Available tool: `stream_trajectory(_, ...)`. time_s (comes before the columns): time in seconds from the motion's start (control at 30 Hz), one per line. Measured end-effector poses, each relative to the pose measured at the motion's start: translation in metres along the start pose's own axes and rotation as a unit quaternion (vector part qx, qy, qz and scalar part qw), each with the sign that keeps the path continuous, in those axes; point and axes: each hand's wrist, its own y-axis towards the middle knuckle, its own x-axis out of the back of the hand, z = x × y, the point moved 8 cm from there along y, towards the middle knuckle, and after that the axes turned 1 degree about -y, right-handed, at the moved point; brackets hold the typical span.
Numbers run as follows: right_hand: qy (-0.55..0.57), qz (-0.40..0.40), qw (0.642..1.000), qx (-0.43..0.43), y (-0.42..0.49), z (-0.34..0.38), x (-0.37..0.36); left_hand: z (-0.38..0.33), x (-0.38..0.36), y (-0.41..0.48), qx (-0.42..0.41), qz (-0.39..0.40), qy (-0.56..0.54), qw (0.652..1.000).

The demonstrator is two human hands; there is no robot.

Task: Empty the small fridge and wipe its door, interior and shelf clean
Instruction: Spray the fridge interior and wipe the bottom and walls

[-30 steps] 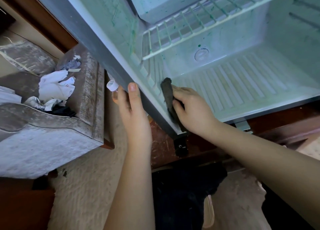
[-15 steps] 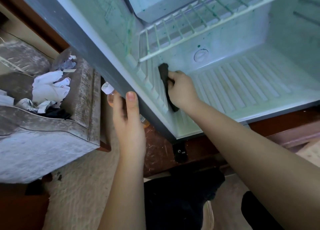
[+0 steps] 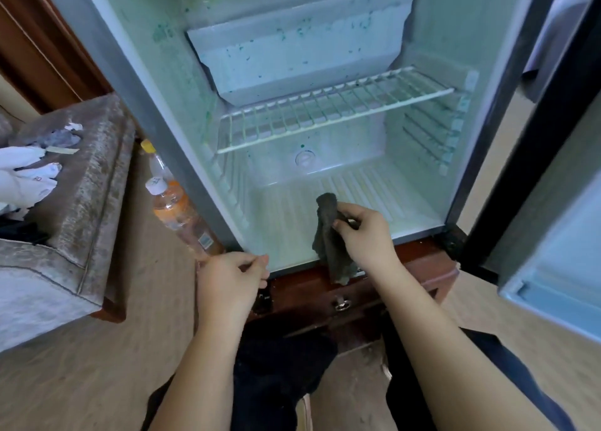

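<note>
R hand (image 3: 367, 235) grips cloth (image 3: 331, 248), bottles (image 3: 172, 199) by fridge (image 3: 140, 82)

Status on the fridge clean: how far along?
Done: fridge emptied, bottles stand outside on the floor. In hand: right hand holds the cloth over the fridge floor's front edge. Left: green specks show on the freezer box, left wall and shelf; door state unclear.
</note>
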Motion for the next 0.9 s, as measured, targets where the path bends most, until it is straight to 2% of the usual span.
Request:
stream_trajectory(0.07, 0.006, -0.039, 0.999, 0.010, 0.004, 0.000, 0.022, -0.027, -0.029, -0.005, -0.079, 0.036, 0.047, 0.995)
stream_trajectory(0.17, 0.054, -0.103, 0.993, 0.026, 0.008, 0.002, 0.050, -0.063, -0.072, 0.002, -0.137, 0.089, 0.038, 0.986)
stream_trajectory(0.27, 0.111, -0.164, 0.979, 0.044, 0.017, 0.004, 0.076, -0.098, -0.119, 0.024, -0.156, 0.133, -0.030, 0.978)
stream_trajectory(0.37, 0.134, -0.184, 0.972, 0.057, 0.030, 0.007, 0.090, -0.133, -0.161, 0.045, -0.178, 0.170, -0.104, 0.964)
stream_trajectory(0.5, 0.094, -0.212, 0.971, 0.061, 0.049, 0.007, 0.107, -0.160, -0.202, 0.063, -0.197, 0.232, -0.163, 0.938)
stream_trajectory(0.6, -0.038, -0.244, 0.966, 0.070, 0.048, 0.007, 0.116, -0.167, -0.223, 0.075, -0.189, 0.260, -0.157, 0.934)
stream_trajectory(0.67, -0.131, -0.296, 0.937, 0.129, 0.034, 0.018, 0.120, -0.167, -0.230, 0.086, -0.188, 0.246, -0.136, 0.941)
stream_trajectory(0.73, -0.174, -0.352, 0.898, 0.198, 0.015, 0.029, 0.123, -0.161, -0.231, 0.105, -0.157, 0.193, -0.096, 0.964)
stream_trajectory(0.8, -0.194, -0.406, 0.864, 0.227, -0.002, 0.034, 0.129, -0.155, -0.226, 0.125, -0.124, 0.135, -0.081, 0.980)
stream_trajectory(0.9, -0.195, -0.430, 0.855, 0.215, -0.010, 0.033, 0.132, -0.158, -0.222, 0.149, -0.125, 0.058, -0.107, 0.985)
